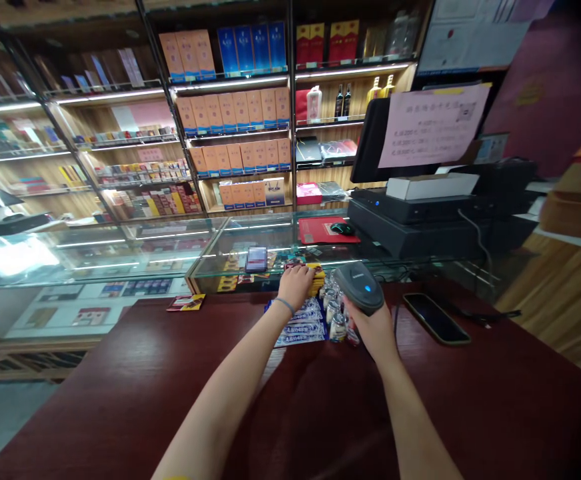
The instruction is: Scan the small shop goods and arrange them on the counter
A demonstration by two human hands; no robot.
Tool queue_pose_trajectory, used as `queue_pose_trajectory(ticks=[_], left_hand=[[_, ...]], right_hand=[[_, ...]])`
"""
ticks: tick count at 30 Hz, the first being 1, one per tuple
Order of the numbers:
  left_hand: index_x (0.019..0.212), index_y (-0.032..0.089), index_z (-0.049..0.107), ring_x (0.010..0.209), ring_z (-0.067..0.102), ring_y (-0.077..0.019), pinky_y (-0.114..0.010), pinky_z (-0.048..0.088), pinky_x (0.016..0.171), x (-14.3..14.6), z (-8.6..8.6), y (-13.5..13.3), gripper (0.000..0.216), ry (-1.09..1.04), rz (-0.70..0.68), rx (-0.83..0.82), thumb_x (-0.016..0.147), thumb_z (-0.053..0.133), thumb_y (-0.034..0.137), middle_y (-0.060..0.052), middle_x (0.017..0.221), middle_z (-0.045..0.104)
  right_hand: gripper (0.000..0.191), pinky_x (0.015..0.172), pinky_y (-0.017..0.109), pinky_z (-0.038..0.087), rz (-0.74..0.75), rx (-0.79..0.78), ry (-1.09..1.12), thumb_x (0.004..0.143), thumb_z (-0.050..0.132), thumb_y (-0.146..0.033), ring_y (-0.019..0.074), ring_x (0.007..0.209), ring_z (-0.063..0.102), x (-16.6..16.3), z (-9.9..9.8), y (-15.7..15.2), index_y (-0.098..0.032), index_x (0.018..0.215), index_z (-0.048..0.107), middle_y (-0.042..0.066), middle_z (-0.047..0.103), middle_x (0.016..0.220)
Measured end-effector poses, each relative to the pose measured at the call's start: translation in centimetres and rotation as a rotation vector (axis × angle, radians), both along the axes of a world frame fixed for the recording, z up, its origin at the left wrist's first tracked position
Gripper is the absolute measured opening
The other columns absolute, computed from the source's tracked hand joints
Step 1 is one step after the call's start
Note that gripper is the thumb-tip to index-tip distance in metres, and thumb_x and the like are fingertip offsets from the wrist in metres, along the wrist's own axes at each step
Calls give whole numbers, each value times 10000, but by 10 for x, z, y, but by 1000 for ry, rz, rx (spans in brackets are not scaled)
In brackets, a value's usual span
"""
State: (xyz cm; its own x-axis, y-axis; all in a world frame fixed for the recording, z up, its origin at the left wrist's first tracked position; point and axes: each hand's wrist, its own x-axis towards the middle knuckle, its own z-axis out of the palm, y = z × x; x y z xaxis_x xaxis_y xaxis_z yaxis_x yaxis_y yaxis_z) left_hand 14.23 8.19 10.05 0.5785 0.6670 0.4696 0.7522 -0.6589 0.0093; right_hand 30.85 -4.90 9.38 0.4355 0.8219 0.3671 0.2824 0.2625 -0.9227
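A light-looking, rounded gray plastic scanner (359,287) is best held underneath, as by the right hand (374,327); flat yellow packets (317,283) are touched by the left hand (295,287), grip unclear.

Along the far edge of the table (115,400), a packet (186,303) lies near the left corner, sachets (303,330) near the middle, containers (337,327) between them and a scanner (360,287), a phone (436,319) farther right. Beyond stands a display case (270,233) bearing a mouse (343,229) on a pad (318,231).
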Motion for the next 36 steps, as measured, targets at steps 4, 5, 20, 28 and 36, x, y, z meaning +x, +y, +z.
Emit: queue_pose_trajectory(ticks=[4, 5, 20, 28, 36], left_hand=[[1324, 224, 616, 1192, 659, -261, -389, 488, 1050, -21, 3, -7, 344, -243, -38, 31, 1018, 466, 183, -114, 1259, 716], [1323, 223, 620, 1177, 669, -259, -379, 492, 1038, -29, 4, -10, 341, -344, -6, 28, 1027, 453, 199, -116, 1254, 720], [941, 208, 487, 802, 716, -140, -369, 598, 847, -169, -77, -52, 331, -1946, 135, -650, 820, 747, 373, -14, 896, 703], [895, 206, 495, 923, 746, -162, -453, 539, 1021, -177, -89, -52, 204, -2271, 36, -634, 855, 686, 147, -24, 932, 731], [911, 212, 509, 919, 748, -159, -481, 524, 1056, -176, -86, -51, 158, -2348, 49, -649, 889, 627, 110, -23, 951, 736]], right_hand=[[417, 471, 326, 510, 26, 1, 15, 803, 744, -573, 196, 465, 581, 0, -1, 0, -224, 1024, 686, 8, 675, 624], [408, 474, 324, 510, 27, -4, 28, 800, 748, -570, 193, 466, 577, 0, -1, 0, -225, 1008, 683, 7, 673, 627], [353, 450, 276, 450, 396, -170, 124, 809, 763, -527, 127, 416, 480, -55, -9, -11, -210, 862, 616, -51, 536, 510], [462, 605, 292, 549, 616, -235, -175, 841, 707, -382, 199, 706, 684, -88, -35, -17, -260, 1259, 549, 10, 726, 911], [534, 961, 405, 531, 692, -188, -358, 826, 681, -295, 287, 1083, 709, -89, -58, -10, -247, 1330, 513, 74, 741, 1186]])
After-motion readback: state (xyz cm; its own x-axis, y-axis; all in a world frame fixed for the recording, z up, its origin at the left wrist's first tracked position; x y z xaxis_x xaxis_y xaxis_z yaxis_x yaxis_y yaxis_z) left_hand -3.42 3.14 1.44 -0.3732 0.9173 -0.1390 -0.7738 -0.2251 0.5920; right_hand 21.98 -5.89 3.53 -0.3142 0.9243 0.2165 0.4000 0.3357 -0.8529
